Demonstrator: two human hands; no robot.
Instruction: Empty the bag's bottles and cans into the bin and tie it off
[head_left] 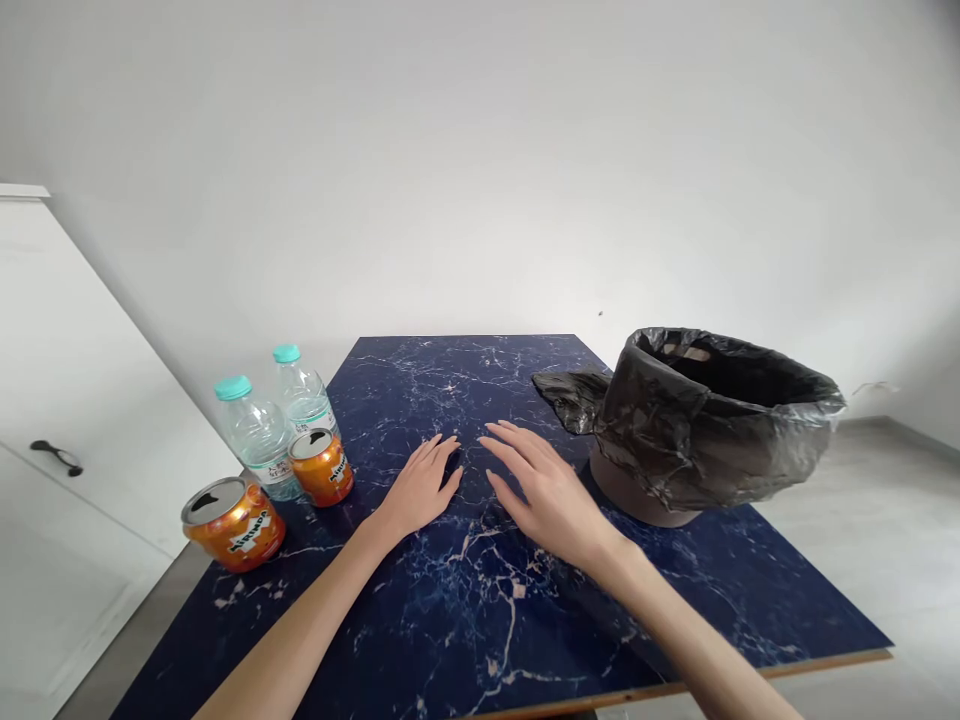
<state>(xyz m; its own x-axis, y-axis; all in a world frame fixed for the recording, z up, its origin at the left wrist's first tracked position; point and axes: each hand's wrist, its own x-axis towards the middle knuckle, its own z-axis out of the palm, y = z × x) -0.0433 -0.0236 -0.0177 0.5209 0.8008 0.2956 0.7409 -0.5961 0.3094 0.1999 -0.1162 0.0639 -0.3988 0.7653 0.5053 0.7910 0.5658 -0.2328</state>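
Observation:
My left hand (422,487) rests palm down on the dark blue marbled table (450,620), its fingers stretched out and holding nothing. Beside it, my right hand (541,490) is also palm down with the fingers apart and nothing in them. To the left stand two opened orange Mirinda cans, a nearer can (236,530) and a farther can (322,470). Behind them are two clear plastic bottles with turquoise caps, one bottle (259,435) partly hidden by the cans and another bottle (301,390) farther back. Right of my right hand is a trash bin (637,490) lined with a black plastic bag (720,450).
A flap of the black bag spreads onto the table left of the bin. At the far left stands a white cabinet (82,380) with a dark handle (56,457). A pale wall (465,180) rises behind the table, and grey floor (885,520) shows at the right.

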